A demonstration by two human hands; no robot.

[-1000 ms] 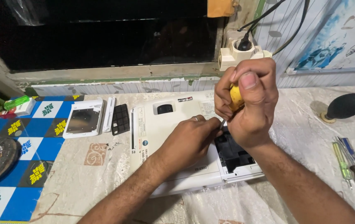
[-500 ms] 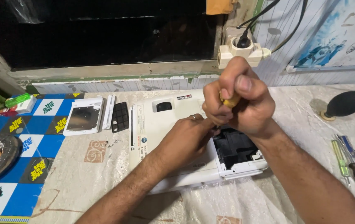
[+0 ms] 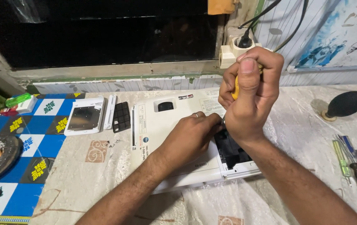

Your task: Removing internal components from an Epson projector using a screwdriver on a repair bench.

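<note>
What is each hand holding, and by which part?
The right hand grips a screwdriver by its yellow handle. The left hand holds nothing; it rests on the white device, fingertips near the screwdriver's tip.

Handle in my right hand (image 3: 251, 93): yellow, showing between my fingers.
Casing under my left hand (image 3: 191, 137): the device (image 3: 166, 137) is white, with a black open compartment just below my right wrist.
Ring on my left hand: silver.
Panel (image 3: 84, 120) left of my left hand: white frame, grey middle.
Grille piece (image 3: 121, 116) beside it: black.
Cloth (image 3: 82, 175) under my forearms: cream, with faded brown motifs.
Mat (image 3: 49, 137) far left: blue and white squares, yellow and black marks.
Blower (image 3: 347, 104) right of my right hand: black bulb.
Screwdrivers (image 3: 353, 162) far right: green, blue and black handles.
</note>
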